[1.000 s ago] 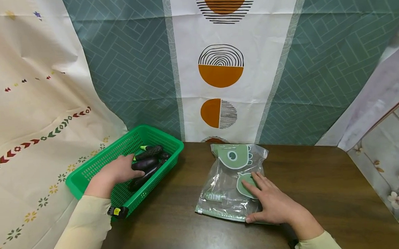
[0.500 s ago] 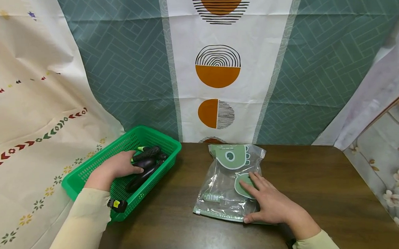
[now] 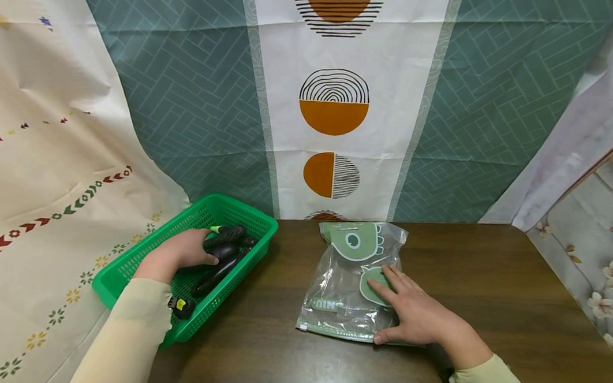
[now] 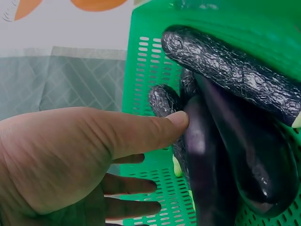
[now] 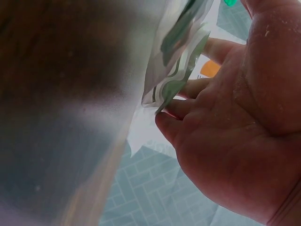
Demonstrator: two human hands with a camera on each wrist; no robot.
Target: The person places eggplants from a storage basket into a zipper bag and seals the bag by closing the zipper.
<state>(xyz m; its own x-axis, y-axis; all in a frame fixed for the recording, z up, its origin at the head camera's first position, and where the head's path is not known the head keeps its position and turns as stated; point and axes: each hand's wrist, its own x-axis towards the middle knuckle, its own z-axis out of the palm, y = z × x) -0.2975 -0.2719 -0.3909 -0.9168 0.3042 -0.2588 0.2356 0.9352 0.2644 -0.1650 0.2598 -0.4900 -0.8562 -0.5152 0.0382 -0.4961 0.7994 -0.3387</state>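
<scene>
Several eggplants (image 3: 219,274) lie in a green plastic basket (image 3: 266,222) at the left in the head view. Two show smooth, dark purple skin in the left wrist view; others, such as the crinkled dark eggplant (image 4: 230,70), have a shiny wrinkled surface. My left hand (image 3: 182,251) reaches into the basket. Its thumb touches a smooth eggplant (image 4: 207,155), while the other fingers extend beside it, clear of a grip. On the table, a clear zip bag (image 3: 329,286) with green cartoon prints lies flat. My right hand (image 3: 419,310) rests spread on its right side, thumb near the zip edge.
The brown wooden table (image 3: 273,355) runs up to a hanging teal and white patterned cloth (image 3: 198,104). A cream embroidered cloth (image 3: 51,187) borders the left side, behind the basket. Flowered fabric (image 3: 596,257) lines the right edge.
The head view has shifted slightly to the right. My left hand has settled a little at the eggplants, its thumb still against one. My right hand stays on the bag.
</scene>
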